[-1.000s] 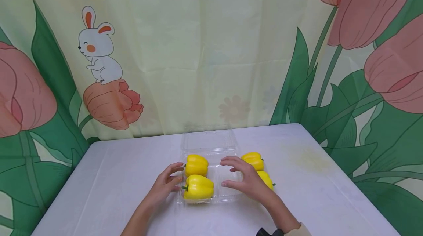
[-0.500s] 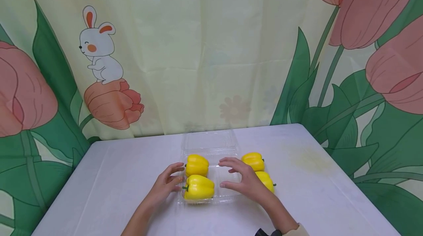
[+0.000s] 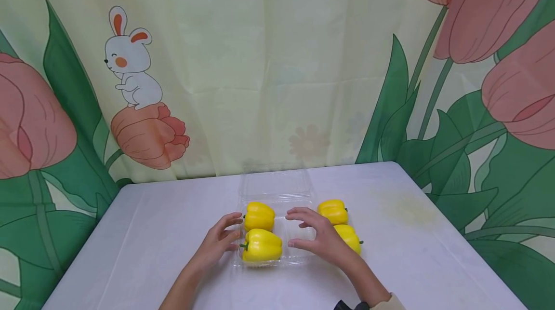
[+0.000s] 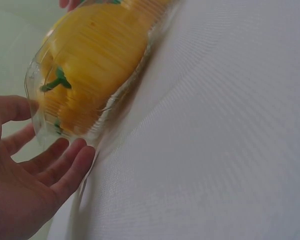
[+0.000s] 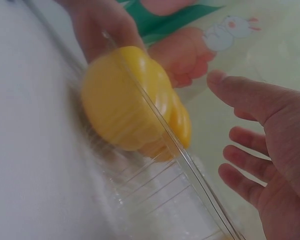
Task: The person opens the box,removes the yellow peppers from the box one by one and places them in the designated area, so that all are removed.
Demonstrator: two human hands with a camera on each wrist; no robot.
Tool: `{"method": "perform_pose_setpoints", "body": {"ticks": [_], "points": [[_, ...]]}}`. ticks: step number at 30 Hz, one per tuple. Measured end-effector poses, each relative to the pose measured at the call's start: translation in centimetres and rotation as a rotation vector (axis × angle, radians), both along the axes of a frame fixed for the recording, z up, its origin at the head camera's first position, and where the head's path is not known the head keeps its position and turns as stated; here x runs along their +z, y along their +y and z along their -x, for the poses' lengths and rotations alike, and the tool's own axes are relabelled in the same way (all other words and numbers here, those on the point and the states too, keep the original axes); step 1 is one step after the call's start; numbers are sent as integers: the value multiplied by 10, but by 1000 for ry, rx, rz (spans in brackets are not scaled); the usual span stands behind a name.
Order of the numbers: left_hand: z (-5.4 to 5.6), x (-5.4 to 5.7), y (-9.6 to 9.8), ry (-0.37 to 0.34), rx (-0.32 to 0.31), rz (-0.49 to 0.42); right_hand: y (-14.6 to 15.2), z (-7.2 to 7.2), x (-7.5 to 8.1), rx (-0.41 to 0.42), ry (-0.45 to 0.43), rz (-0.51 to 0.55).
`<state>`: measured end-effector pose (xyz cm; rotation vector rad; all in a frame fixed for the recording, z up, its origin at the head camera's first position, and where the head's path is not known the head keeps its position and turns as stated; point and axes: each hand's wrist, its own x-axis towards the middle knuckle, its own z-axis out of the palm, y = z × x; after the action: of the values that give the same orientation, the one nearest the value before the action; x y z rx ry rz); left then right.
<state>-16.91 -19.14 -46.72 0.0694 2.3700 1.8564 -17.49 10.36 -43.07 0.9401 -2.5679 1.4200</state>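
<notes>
A clear plastic clamshell box (image 3: 299,258) lies open on the table, its lid (image 3: 275,183) folded back. Two yellow bell peppers stand in its left half: a front one (image 3: 262,246) with its green stem to the left, and a rear one (image 3: 259,217). My left hand (image 3: 214,242) is at the box's left wall, fingers bent loosely, fingertips touching or almost touching the plastic (image 4: 35,107). Over the right half hovers my right hand (image 3: 318,235), its fingers and thumb spread apart with nothing between them. This right hand (image 5: 275,145) is apart from the box rim in the right wrist view.
Two more yellow bell peppers, a rear one (image 3: 333,211) and a front one (image 3: 350,238), sit on the white tablecloth (image 3: 412,262) right of the box. My right hand partly hides both. A curtain (image 3: 225,69) printed with tulips and a rabbit hangs behind the table.
</notes>
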Motion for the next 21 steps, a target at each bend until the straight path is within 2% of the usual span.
{"method": "perform_pose_setpoints", "body": {"ticks": [21], "points": [[2, -2, -2, 6, -18, 0, -3, 1, -2, -20, -32, -21]]}}
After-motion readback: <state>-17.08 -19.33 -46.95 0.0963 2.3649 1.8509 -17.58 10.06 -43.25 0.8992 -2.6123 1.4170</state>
